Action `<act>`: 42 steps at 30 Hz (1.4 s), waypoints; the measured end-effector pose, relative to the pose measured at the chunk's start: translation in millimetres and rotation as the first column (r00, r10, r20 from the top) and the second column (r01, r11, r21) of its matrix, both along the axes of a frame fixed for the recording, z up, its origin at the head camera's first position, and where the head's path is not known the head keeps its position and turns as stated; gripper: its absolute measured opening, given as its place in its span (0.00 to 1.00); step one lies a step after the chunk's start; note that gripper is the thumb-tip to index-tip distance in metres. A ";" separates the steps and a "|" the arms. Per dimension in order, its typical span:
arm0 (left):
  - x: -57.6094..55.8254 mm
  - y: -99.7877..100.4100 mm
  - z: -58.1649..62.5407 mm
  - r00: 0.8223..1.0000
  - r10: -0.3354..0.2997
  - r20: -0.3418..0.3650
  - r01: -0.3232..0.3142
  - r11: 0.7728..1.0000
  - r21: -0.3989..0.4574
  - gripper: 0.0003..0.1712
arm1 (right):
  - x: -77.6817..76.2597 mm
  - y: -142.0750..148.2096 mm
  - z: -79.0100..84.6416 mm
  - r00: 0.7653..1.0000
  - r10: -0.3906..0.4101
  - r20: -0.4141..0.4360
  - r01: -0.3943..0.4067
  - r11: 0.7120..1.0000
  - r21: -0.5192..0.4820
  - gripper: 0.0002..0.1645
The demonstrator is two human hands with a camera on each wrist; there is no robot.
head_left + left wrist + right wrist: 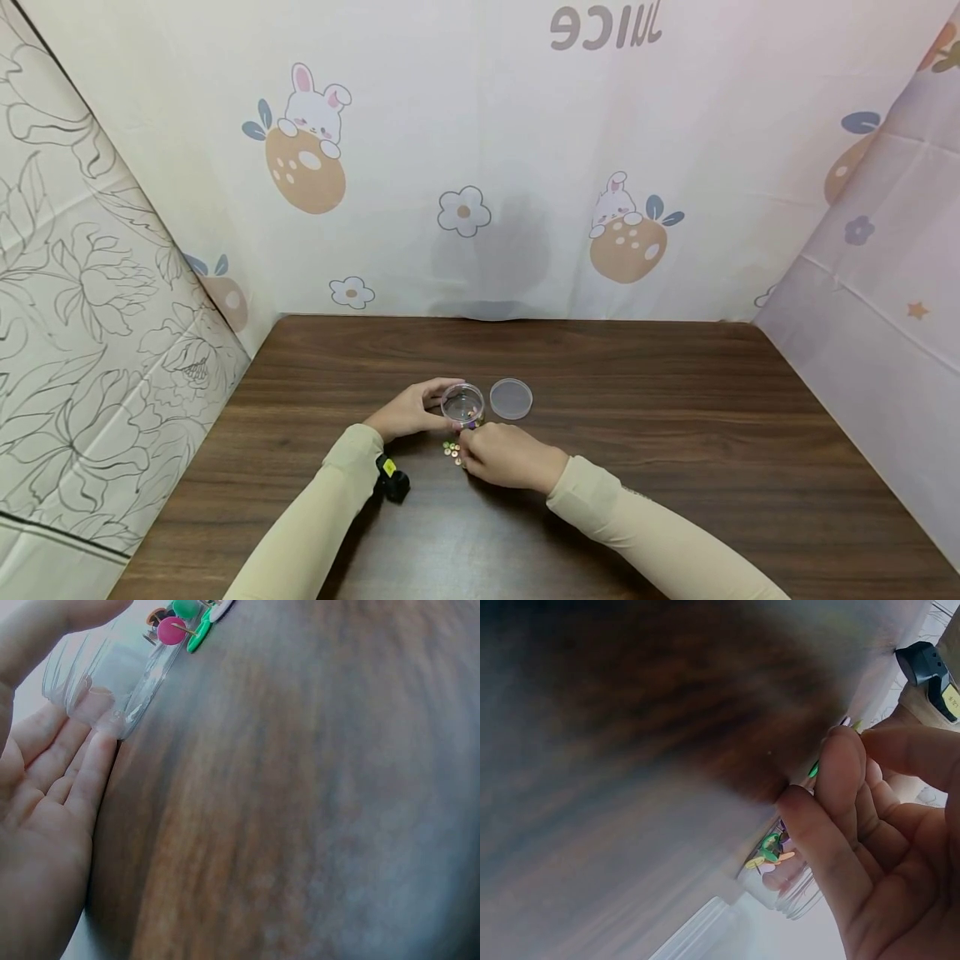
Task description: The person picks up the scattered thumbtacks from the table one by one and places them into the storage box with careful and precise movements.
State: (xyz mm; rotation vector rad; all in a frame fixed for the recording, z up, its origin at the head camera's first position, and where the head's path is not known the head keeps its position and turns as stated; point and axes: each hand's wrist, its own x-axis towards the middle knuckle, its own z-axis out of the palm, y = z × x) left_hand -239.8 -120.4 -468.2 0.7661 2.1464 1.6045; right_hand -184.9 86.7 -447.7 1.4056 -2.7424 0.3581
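Note:
My left hand (411, 410) holds a small round clear plastic jar (462, 404), thumb on one side and fingers on the other. Several colored thumbtacks (176, 628), pink, green and orange among them, are in the jar. Close to the jar, my right hand (512, 456) has its thumb and index fingertips together. A yellow-green thumbtack (857, 727) shows at that pinch, mostly hidden by the fingers. Beside these fingertips, several loose thumbtacks (452, 451) lie on the table.
A round clear lid (511, 399) lies flat to the right of the jar. The brown wooden table (675, 400) meets printed cloth walls at the back and sides. A black wrist device (393, 481) with a yellow label sits at the left cuff.

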 end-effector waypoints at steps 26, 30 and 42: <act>-0.5 -0.2 -1.3 0.999 0.015 0.029 -0.015 1.000 -0.013 0.42 | -11.9 8.8 4.8 0.988 0.060 0.144 -0.048 0.995 -0.084 0.06; -0.6 0.1 -1.4 1.000 0.012 0.006 -0.012 1.000 -0.006 0.42 | -14.7 10.9 9.2 0.994 0.030 0.107 -0.021 0.996 -0.089 0.05; -0.6 -0.5 -2.7 0.999 0.018 0.034 -0.017 1.000 -0.014 0.43 | -22.9 15.1 21.0 0.989 -0.021 0.144 0.045 0.986 -0.163 0.05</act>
